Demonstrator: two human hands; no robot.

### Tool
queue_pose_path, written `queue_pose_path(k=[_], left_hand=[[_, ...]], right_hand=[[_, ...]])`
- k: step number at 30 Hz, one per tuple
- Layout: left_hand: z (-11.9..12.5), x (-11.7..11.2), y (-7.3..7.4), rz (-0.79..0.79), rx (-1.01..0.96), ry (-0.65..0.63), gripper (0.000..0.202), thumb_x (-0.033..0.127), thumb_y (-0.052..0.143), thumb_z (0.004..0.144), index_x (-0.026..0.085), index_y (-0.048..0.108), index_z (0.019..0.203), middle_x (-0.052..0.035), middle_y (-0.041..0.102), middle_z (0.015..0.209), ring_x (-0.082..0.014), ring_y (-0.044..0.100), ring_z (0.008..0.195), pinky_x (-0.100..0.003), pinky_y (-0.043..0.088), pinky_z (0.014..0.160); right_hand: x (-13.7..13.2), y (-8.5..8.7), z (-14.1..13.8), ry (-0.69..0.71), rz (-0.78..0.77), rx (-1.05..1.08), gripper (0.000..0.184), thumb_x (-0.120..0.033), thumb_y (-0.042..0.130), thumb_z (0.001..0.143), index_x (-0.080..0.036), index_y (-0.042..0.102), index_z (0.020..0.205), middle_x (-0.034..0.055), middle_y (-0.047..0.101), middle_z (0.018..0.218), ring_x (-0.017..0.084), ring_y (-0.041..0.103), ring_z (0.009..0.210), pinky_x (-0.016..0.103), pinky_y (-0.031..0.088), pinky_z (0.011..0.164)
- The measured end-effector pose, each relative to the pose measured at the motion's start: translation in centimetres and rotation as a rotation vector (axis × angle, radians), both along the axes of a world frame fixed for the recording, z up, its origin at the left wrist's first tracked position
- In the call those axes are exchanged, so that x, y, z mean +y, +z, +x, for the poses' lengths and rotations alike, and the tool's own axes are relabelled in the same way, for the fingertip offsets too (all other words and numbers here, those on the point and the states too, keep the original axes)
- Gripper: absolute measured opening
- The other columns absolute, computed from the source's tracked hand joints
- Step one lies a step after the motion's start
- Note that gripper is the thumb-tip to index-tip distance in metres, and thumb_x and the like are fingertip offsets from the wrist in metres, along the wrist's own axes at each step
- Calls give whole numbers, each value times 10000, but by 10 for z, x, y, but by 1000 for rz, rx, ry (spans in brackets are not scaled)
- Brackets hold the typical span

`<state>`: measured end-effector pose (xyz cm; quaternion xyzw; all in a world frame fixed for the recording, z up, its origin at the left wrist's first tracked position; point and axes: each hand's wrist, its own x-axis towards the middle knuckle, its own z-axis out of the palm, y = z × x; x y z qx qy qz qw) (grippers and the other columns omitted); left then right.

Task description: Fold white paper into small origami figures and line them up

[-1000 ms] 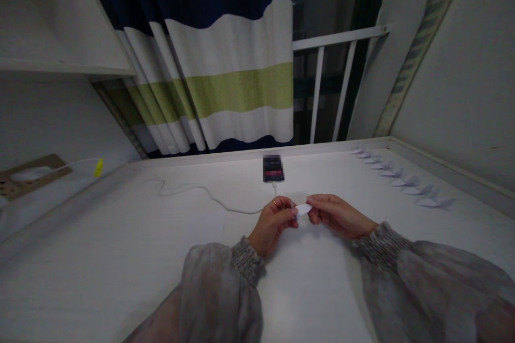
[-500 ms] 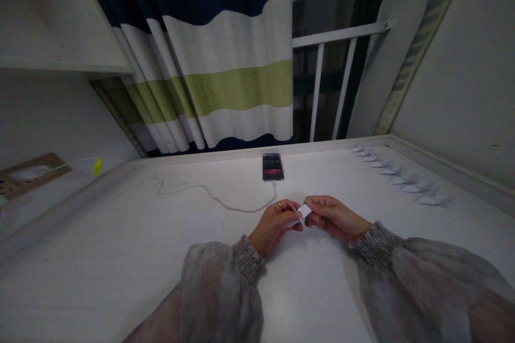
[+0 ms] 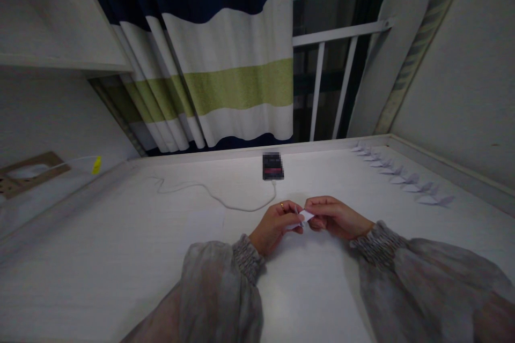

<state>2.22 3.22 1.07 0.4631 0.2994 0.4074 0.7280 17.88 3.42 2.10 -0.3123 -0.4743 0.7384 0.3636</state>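
My left hand (image 3: 274, 226) and my right hand (image 3: 333, 216) meet just above the white table (image 3: 120, 257), both pinching one small folded piece of white paper (image 3: 304, 217) between their fingertips. A ring shows on a finger of the left hand. Both wrists wear gathered grey sleeves. The paper's folds are too small to make out.
A dark phone (image 3: 272, 166) lies beyond my hands with a white cable (image 3: 209, 193) running left toward a wall socket (image 3: 28, 171). A row of several small folded paper shapes (image 3: 402, 179) lines the table's right edge. A flat white sheet (image 3: 205, 221) lies left. Striped curtain (image 3: 225, 64) and window railing behind.
Both hands have drawn slightly closer together and the small paper has been turned and folded tighter between the fingertips. Nothing else on the table has moved.
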Motion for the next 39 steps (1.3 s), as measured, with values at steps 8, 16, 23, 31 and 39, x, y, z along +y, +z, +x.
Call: queue_pose_path(k=[8,16,23,31,39], left_hand=[[-2,0,0,-2,-5,-5,217,211,675,549,119,540,692,-6,560,644,-96,521,557,-243,390,558],[-1,1,0,7,0,-34,236,230,683,547,125,533,697,-12,574,648,-110,533,592,-249,392,574],[1,0,2,-2,56,-2,249,241,701,522,118,537,662,5,531,632,-88,492,582,-250,395,581],[-1,2,-1,-6,-11,-14,222,218,679,549,128,519,674,8,538,615,-89,503,553,-252,380,581],[-1,1,1,-19,-15,17,227,226,690,535,121,544,672,-1,548,624,-85,491,559,-243,388,562]], right_hand=[[-2,-2,-5,-22,-52,80,212,-275,666,625,-126,531,558,-46,455,373,46,384,372,208,272,440],[0,-1,-5,-83,-25,-12,247,-332,676,609,-134,530,585,-46,478,417,44,388,387,199,291,428],[1,-1,-3,-71,2,-76,282,-360,686,586,-116,544,569,-46,459,385,34,363,367,196,233,408],[-2,2,-4,-25,12,-53,293,-374,634,660,-127,513,559,-38,481,401,43,372,365,211,247,412],[0,0,-2,41,-15,-26,300,-348,678,626,-119,501,545,-57,459,411,18,311,358,202,180,400]])
